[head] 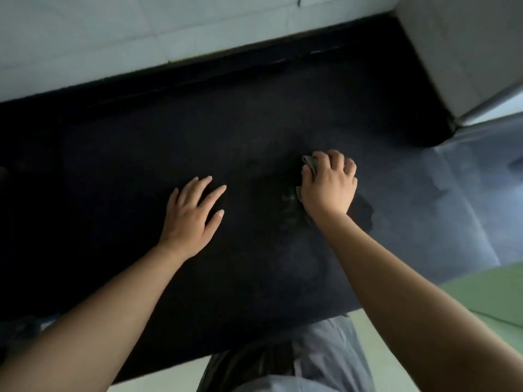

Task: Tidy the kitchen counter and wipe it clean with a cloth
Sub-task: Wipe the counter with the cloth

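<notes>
At centre-left of the frame the left hand (192, 216) lies flat on the wide, matte black bench (113, 165), fingers straight and slightly spread, holding nothing. It looks like a brace for the body while the other arm works.

Just right of centre is the small, crumpled grey-green cloth (310, 162). It is bunched on the bench surface and almost wholly covered by the right hand (329, 185), whose curled fingers clamp down over it.

The cloth is probably light, soft and limp. It would fold and slip out from under a loose palm, so a gathered fistful with pressure from above, as here, seems the best hold. A flatter spread under the palm would cover more surface with each stroke. It is not fragile, and if damp it would drag a little on the surface.

Only a folded corner shows beyond the fingertips and a scrap beside the thumb. The colour is dull olive-grey, and the blur hides any weave or pattern.

Right of the hand a faint, paler wet-looking sheen (365, 210) marks the bench, which suggests wiping is under way. A pale tiled wall (85, 38) fills the upper left, and a grey boxy unit (467, 52) stands in the upper right corner.
</notes>
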